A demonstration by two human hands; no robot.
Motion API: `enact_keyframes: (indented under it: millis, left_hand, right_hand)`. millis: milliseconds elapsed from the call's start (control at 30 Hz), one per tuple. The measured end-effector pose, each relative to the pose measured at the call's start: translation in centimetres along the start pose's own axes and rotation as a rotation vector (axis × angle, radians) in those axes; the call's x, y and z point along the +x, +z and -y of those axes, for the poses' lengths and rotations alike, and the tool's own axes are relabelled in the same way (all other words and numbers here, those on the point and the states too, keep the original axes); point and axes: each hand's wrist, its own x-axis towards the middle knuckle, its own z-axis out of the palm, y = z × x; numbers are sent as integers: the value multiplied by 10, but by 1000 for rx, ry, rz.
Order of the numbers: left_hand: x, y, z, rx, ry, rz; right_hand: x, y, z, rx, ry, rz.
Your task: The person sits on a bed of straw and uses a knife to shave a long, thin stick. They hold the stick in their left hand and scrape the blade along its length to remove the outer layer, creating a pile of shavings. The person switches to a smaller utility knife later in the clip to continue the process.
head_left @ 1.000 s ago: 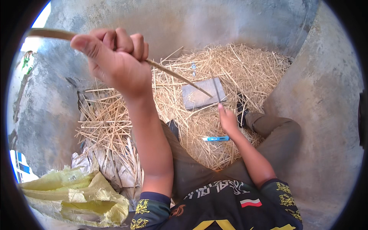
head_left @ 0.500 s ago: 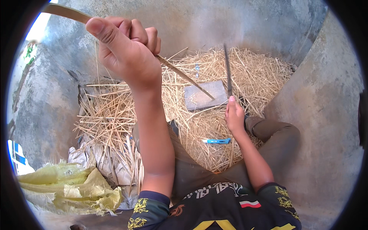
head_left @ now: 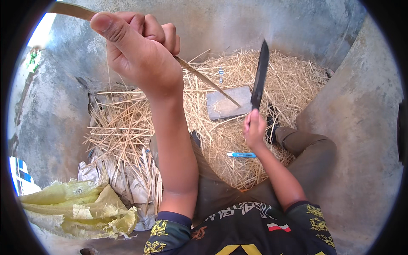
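My left hand [head_left: 142, 53] is raised at the upper left, its fingers wrapped round a long bamboo strip [head_left: 208, 82]. One end of the strip runs out past my thumb to the upper left. The other slants down onto a grey rectangular block [head_left: 225, 106], where its tip appears to rest. My right hand [head_left: 255, 129] grips a machete [head_left: 260, 72] by its handle, just right of the block. The dark blade points up and away from me, its broad side showing, and stands apart from the strip.
Thin shavings [head_left: 293, 76] cover the floor round the block. A blue cutter knife [head_left: 241, 154] lies between my legs. Split sticks [head_left: 123, 121] are heaped on the left, near a torn yellow sack [head_left: 80, 208]. Concrete walls [head_left: 204, 25] rise behind and on both sides.
The machete has turned from edge-on to showing its broad side and leans slightly right. My left hand and the bamboo strip have barely moved.
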Motion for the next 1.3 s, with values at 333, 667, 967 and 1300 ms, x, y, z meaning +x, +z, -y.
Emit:
enact_keyframes:
  millis: [333,667,967,1300]
  left_hand:
    - [-1,-6,2,37,5,-40]
    - [3,-8,2,46,-40,-79]
    - [-10,17,-6,-25,-56,10]
    - [-11,15,-2,75,37,85]
  right_hand:
    - [19,-13,-23,-379,103,-180]
    - [18,-14,17,-705,74,-29]
    - [4,-60,-81,-917,524,15]
    - [-1,-6,-10,-271,771,34]
